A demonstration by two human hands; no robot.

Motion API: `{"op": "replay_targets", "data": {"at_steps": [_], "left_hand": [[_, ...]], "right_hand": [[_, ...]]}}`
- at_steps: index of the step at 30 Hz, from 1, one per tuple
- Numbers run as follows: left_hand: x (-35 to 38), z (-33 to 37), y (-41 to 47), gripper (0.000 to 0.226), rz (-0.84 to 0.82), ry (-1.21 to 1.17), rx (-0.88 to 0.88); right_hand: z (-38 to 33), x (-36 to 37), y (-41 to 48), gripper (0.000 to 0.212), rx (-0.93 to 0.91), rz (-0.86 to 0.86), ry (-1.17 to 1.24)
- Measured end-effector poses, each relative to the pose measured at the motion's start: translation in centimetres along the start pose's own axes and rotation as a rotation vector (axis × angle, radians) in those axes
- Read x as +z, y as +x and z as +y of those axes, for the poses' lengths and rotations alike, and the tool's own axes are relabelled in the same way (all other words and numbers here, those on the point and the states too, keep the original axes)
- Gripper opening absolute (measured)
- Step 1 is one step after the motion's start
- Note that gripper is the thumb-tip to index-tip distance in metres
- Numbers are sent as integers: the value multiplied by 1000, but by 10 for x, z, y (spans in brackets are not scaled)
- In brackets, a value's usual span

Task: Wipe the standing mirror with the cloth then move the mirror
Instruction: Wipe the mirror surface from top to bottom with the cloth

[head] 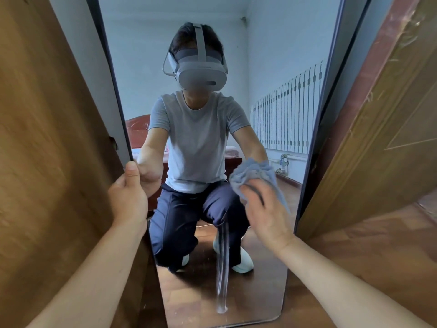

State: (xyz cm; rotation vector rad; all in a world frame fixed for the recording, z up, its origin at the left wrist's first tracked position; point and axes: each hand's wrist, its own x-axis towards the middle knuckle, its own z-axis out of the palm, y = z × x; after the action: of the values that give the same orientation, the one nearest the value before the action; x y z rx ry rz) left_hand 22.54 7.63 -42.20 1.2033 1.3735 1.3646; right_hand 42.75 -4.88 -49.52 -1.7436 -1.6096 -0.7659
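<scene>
A tall standing mirror (272, 67) with a thin dark frame fills the middle of the head view and reflects a crouching person. My left hand (128, 197) grips the mirror's left edge, thumb on the front of the frame. My right hand (267, 214) presses a crumpled light-blue cloth (253, 172) flat against the glass at the right side, about mid height. A wet streak (222, 268) runs down the lower glass to a small foamy patch near the bottom.
A brown wooden panel (47, 162) stands close on the left of the mirror. A wooden door (378, 150) leans in on the right. Wooden floor (378, 256) shows at the lower right.
</scene>
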Motion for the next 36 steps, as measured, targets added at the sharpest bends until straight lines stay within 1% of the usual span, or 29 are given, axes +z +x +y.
{"op": "replay_targets", "data": {"at_steps": [3,5,6,8,11,14,17,18,21,24,26,29,32,36], "left_hand": [[0,-1,0,48,-1,-2,7],[0,-2,0,49,-4,-6,6],[0,-2,0,49,-6,-9,8],[0,-3,0,49,-6,-21,2],[-1,-6,0,49,-19,-35,-19],[-2,-5,1,49,-29,-63,-44],[-2,-5,2,48,-19,-93,-87],[-2,-6,3,48,-15,-106,-101],[-4,-10,2,49,-42,-130,-143],[-7,-14,-2,48,-63,-138,-153],[-7,-16,-7,44,-81,-154,-149],[-10,-21,-11,31,-126,-175,-151],[-15,-32,-10,38,-189,-194,-168],[-19,-41,-10,31,-191,-171,-191]], "right_hand": [[25,-12,-12,34,171,86,-92],[36,-18,-25,40,369,121,-67],[38,-19,-32,46,438,118,-43],[35,-18,-45,52,494,94,-15],[19,-9,-55,53,536,70,10],[-2,3,-53,55,485,52,38],[-29,18,-42,42,376,22,84],[-39,23,-36,42,352,7,107],[-65,38,-18,54,261,-32,144],[-89,42,-3,44,164,-79,177],[-103,42,6,42,135,-105,183],[-118,43,15,43,93,-123,193],[-129,44,21,43,53,-141,218],[-142,50,25,41,12,-178,275]]}}
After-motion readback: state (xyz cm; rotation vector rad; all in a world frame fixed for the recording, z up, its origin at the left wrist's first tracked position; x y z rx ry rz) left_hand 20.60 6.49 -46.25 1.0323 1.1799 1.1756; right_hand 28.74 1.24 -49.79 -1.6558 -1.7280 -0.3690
